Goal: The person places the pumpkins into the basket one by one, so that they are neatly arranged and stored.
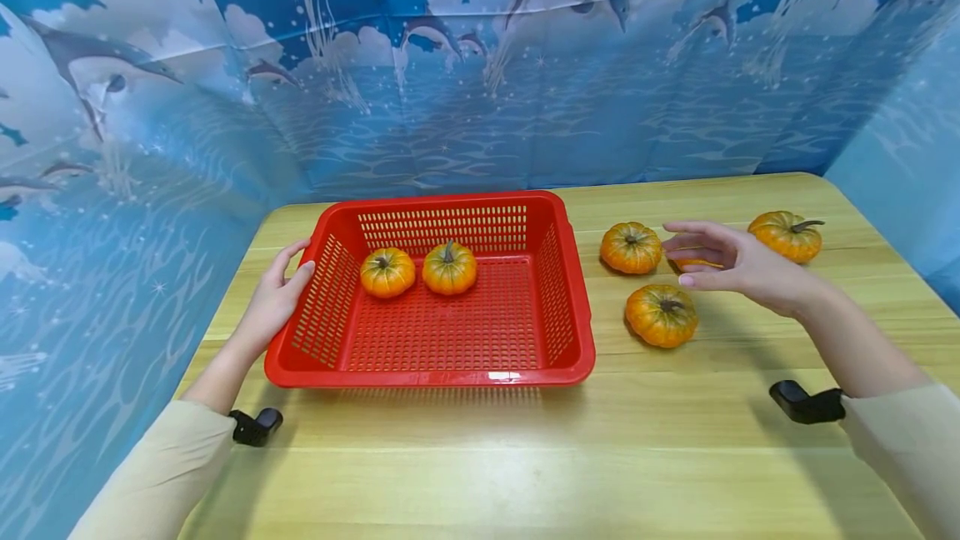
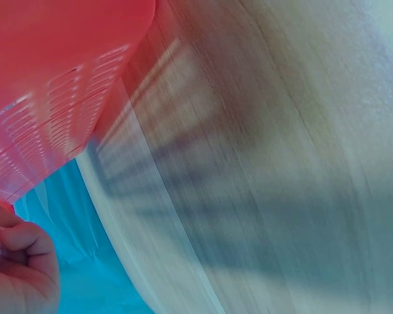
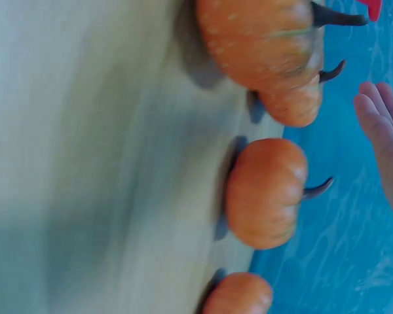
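A red plastic basket point(image 1: 465, 377) stands on the table, two small orange pumpkins, one point(image 1: 387, 275) beside the other point(image 1: 450, 270), inside near its back left. The left hand point(image 1: 270, 300) holds the basket's left rim; in the left wrist view its fingers point(image 2: 27, 245) are curled. To the right of the basket, the right hand point(image 1: 742, 269) hovers with fingers apart and nothing held. Under it a pumpkin point(image 1: 697, 264) is mostly hidden. Nearby on the table lie a back pumpkin point(image 1: 631, 248), a front pumpkin point(image 1: 662, 317) and a far-right pumpkin point(image 1: 783, 237) with a long stem.
The light wooden table point(image 1: 480, 473) ends at a rounded back edge. A blue curtain point(image 1: 480, 123) printed with dolphins hangs behind it and along both sides. Each sleeve carries a black wrist mount, the left mount point(image 1: 257, 427) and the right mount point(image 1: 806, 402).
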`<state>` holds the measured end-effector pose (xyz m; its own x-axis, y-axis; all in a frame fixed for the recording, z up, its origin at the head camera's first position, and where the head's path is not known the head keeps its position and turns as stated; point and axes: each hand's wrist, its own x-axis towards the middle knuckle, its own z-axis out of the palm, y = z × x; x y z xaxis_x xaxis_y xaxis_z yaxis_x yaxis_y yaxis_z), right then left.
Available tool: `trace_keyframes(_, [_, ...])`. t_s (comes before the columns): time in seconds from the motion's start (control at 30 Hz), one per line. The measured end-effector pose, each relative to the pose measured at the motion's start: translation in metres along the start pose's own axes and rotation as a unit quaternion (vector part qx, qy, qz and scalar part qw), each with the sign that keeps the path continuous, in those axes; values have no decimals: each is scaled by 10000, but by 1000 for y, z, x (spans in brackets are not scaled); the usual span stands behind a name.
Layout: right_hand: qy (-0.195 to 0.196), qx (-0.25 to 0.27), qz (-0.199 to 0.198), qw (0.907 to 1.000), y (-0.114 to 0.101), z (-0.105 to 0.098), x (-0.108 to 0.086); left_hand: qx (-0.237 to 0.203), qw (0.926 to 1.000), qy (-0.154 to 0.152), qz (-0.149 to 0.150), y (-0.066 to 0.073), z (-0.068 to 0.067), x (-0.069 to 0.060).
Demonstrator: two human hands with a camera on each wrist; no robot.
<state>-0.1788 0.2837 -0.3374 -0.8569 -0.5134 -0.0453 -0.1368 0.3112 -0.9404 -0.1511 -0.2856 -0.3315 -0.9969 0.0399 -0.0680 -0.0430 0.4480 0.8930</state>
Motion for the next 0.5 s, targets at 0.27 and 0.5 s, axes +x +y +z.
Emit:
trace_keyframes(0.27, [-101, 202, -174, 9996, 23, -5, -14, -44, 10000, -3, 6, -4, 0, 2])
trace_keyframes(0.5, [-453, 443, -406, 9972, 38, -4, -19, -69, 10000, 28, -6, -19, -3, 11])
